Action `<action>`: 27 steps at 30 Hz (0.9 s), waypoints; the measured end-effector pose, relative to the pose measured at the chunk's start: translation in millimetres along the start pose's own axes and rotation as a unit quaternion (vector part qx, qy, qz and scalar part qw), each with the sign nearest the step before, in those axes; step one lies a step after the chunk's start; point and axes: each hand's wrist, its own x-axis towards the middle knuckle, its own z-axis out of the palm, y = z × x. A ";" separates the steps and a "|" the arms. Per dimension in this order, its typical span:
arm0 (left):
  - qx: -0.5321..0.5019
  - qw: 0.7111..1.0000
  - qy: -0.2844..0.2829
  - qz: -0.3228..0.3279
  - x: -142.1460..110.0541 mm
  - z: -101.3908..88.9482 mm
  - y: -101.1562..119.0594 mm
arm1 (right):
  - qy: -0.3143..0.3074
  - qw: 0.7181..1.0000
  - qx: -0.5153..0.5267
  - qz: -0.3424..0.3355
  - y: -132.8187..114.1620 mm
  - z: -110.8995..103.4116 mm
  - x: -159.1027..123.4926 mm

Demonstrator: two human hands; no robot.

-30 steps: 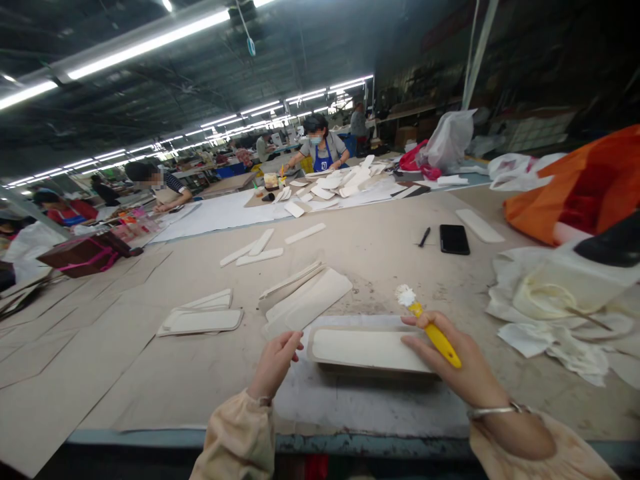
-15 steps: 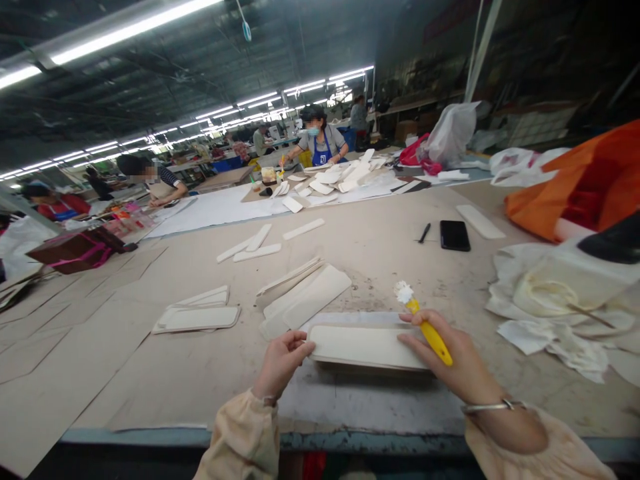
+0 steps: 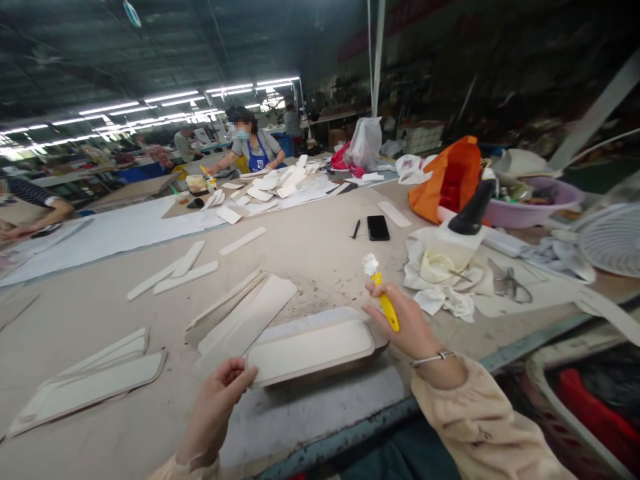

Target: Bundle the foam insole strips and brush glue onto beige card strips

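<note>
A long, pale panel with rounded corners [image 3: 315, 353] lies on top of a stack in front of me, slightly tilted. My left hand [image 3: 217, 407] pinches its left end between thumb and fingers. In my right hand [image 3: 407, 327], closed around it, is a brush with a yellow handle [image 3: 389, 311] and a white, paste-covered tip pointing up and away. That hand hovers by the panel's right end, its thumb just off the corner. Beyond the panel, more pale strips [image 3: 250, 313] lie in a fanned pile.
Further strips [image 3: 100, 387] lie at left. A phone [image 3: 378, 228] and a small black tool [image 3: 355, 229] rest farther back. At right are a white container with glue [image 3: 443, 260], scissors [image 3: 513, 287], an orange bag [image 3: 440, 183] and a fan [image 3: 610, 237]. A co-worker [image 3: 255, 147] works across the table.
My view has swung to the right, bringing the scissors, purple basin and fan into sight. My right hand has come off the panel's right end; the left keeps its pinch.
</note>
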 end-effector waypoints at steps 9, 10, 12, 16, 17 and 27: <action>-0.240 0.968 0.054 0.046 -12.6 11.7 27.9 | -0.050 0.994 0.093 -0.021 -6.7 -6.2 -1.4; -0.278 0.957 0.057 0.060 -14.8 15.0 36.3 | -0.058 0.992 0.105 -0.027 -9.1 -4.5 -2.1; -0.344 0.932 0.066 0.087 -18.9 22.1 54.9 | -0.076 0.987 0.133 -0.039 -14.9 -0.8 -3.6; -0.422 0.898 0.081 0.090 -26.0 36.9 92.3 | -0.111 0.967 0.225 -0.052 -28.0 3.1 -7.5; -0.431 0.895 0.078 0.089 -27.7 40.4 101.0 | -0.123 0.958 0.256 -0.048 -31.0 2.9 -8.8; -0.519 0.849 0.062 0.080 -21.0 61.0 165.5 | -0.065 0.932 0.351 0.069 -34.2 1.2 -17.7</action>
